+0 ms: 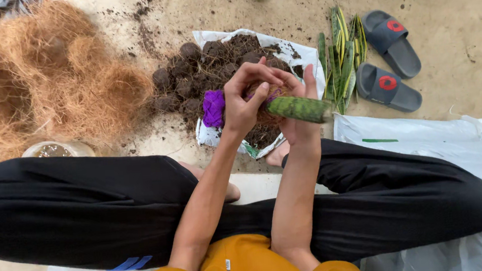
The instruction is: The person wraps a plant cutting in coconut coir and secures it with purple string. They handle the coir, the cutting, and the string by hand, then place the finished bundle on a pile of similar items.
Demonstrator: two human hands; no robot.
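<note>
While the person sits cross-legged on the floor, both hands meet just above a white sheet heaped with dark soil balls. The right hand is wrapped around a green leaf cutting, gripping it near its base, where a brown fibre-covered ball sits between the 2 hands. The cutting's long axis runs nearly level, left to right, with its free tip pointing toward the right, past the right palm. The left hand arches over the ball from the left, fingers curled and pinching at the base; a wad of purple string lies against its thumb side, and a strand seems to run toward the ball, though exactly how it is held is hard to tell. So the ball end of the cutting lies nearest the left hand, the leafy end beyond the right.

More green cuttings lie in a bundle to the right of the sheet, just beside 2 grey slides. A large mound of coconut fibre spreads to the left, with a small glass bowl near the person's knee. White plastic sacking lies at right under the leg.
</note>
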